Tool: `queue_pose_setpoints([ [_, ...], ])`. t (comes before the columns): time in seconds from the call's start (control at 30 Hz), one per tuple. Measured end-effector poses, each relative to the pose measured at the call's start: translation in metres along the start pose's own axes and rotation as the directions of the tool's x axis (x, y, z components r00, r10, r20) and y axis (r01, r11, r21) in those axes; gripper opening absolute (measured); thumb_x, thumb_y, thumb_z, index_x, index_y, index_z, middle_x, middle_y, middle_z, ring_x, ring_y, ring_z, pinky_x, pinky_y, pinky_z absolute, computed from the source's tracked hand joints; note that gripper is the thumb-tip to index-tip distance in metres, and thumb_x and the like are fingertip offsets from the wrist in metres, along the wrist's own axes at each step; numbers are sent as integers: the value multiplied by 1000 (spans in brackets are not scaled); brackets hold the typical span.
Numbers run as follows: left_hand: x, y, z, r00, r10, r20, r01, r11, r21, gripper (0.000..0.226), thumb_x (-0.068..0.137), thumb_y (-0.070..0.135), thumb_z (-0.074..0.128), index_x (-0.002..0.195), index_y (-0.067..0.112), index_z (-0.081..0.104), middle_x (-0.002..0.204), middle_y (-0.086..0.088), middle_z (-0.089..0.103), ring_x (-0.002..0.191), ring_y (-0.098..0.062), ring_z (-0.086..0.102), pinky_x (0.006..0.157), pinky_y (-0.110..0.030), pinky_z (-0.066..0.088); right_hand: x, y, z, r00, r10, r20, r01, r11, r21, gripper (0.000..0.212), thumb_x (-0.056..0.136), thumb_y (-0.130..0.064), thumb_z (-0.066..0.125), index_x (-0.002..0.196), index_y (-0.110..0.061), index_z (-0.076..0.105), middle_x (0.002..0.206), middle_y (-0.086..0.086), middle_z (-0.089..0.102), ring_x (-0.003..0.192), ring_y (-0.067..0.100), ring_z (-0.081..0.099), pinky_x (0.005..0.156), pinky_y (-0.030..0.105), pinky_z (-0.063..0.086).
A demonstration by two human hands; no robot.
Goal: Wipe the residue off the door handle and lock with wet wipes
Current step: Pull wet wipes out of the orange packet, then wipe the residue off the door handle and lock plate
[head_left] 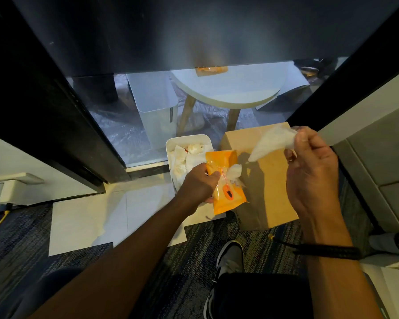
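My left hand (199,184) grips an orange pack of wet wipes (226,183) by its left side, over the floor. A white wipe pokes out of the pack's opening. My right hand (311,171) is raised to the right of the pack and pinches a single white wet wipe (272,142), which hangs loose and stretches toward the pack without touching it. The glass door (194,42) stands straight ahead with a dark frame on each side. No door handle or lock is in view.
A white bin (171,143) with several crumpled used wipes sits on the floor under my left hand. A cardboard box (263,199) stands right of it. Behind the glass are a round white stool (228,90) and a white container (152,107). My shoe (228,261) rests on patterned carpet.
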State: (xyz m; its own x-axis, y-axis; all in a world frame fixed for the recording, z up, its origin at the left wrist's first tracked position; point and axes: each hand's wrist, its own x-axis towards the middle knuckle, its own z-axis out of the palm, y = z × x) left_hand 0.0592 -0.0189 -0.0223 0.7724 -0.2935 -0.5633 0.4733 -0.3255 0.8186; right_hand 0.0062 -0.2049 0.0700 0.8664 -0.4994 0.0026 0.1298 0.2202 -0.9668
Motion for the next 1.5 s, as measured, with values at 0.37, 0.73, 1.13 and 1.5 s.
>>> queue_pose_setpoints([
  [0.37,65,39,43,960,256,-115,-232,955,185,27,111,32,53,100,10,67,99,-8,71,96,-27,67,92,-43,54,7,7,-11,953,130,-275,-142,990,-23,15,109,-20,53,116,-14,64,108,4,71,89,11,70,68,26,57],
  [0.73,111,49,73,935,266,-236,-118,858,499,46,106,50,59,107,7,74,110,-13,76,106,-33,71,86,-41,53,13,13,-28,894,245,-374,-286,957,-56,18,102,-27,65,116,-16,70,108,3,78,100,22,75,78,37,61],
  [1.13,-36,79,25,905,419,-69,-425,900,-97,26,112,29,52,98,23,73,85,7,74,81,-7,69,75,-26,57,3,2,23,962,162,-221,-193,973,-127,23,97,-12,72,120,-10,71,107,0,78,94,14,78,74,32,61],
  [1.5,-146,124,-55,867,466,-175,-495,843,-209,4,101,19,71,99,16,74,98,-4,77,92,-20,72,83,-32,60,-71,-92,85,983,107,152,-108,994,3,32,83,-22,75,113,-10,73,100,9,77,84,25,68,69,29,59],
])
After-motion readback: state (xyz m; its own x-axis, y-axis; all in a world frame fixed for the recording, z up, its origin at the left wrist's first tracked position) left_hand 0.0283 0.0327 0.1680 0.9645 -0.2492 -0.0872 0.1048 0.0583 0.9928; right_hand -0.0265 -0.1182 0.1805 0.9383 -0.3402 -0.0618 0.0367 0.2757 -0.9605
